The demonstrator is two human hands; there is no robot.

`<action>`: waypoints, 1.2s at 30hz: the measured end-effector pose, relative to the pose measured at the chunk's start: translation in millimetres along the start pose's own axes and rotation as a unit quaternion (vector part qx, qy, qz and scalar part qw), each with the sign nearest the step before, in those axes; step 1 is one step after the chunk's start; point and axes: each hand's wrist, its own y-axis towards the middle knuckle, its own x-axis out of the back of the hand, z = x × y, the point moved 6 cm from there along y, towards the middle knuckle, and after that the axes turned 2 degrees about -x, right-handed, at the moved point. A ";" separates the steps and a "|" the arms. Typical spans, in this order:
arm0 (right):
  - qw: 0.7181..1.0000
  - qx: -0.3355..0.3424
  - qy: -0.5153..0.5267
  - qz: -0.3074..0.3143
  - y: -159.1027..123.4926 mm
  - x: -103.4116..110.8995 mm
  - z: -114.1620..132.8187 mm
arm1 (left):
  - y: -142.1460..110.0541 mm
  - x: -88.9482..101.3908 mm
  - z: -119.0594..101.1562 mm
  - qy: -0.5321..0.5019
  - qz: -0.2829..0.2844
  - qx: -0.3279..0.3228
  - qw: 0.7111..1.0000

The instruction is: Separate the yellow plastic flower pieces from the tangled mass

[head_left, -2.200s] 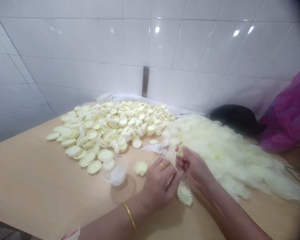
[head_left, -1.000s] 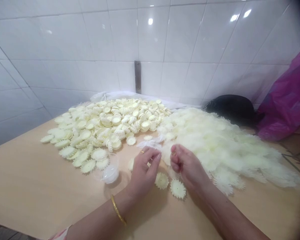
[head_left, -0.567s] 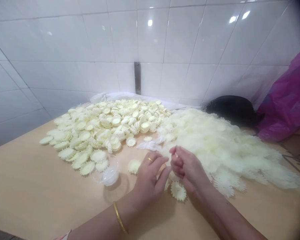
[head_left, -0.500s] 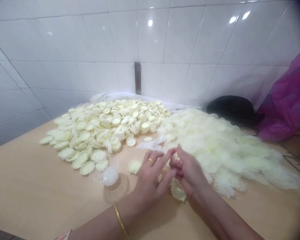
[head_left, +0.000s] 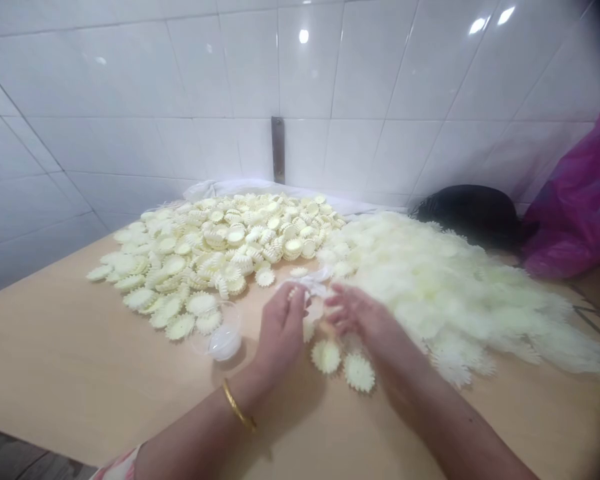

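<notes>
My left hand (head_left: 280,327) hovers over the wooden table (head_left: 80,373) with its fingers curled, pinching a small pale piece at the fingertips. My right hand (head_left: 355,320) is beside it, fingers bent and blurred by motion. Two cream toothed flower discs (head_left: 343,363) lie on the table just in front of both hands. A heap of stacked cream discs (head_left: 215,253) spreads to the left. A large pile of loose pale petals (head_left: 455,293) lies to the right, touching my right hand.
A small clear plastic cup (head_left: 223,340) lies on its side left of my left hand. A black bag (head_left: 473,210) and a magenta plastic bag (head_left: 580,200) sit at the back right against the white tiled wall (head_left: 300,87).
My hands have parted and shifted slightly toward the piles. A second disc now lies on the table in front of them. The camera has tilted a little.
</notes>
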 end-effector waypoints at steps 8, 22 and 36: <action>0.914 0.173 -0.366 0.033 -33.0 22.2 18.1 | 14.3 22.2 4.8 -0.028 -0.055 0.045 0.997; 0.775 0.284 -0.565 -0.023 -77.1 4.9 -28.4 | 14.7 17.3 9.6 0.000 0.007 0.036 0.999; 0.982 0.137 -0.114 -0.061 -21.6 21.5 28.9 | 2.3 -9.2 -3.2 0.368 0.210 -0.110 0.899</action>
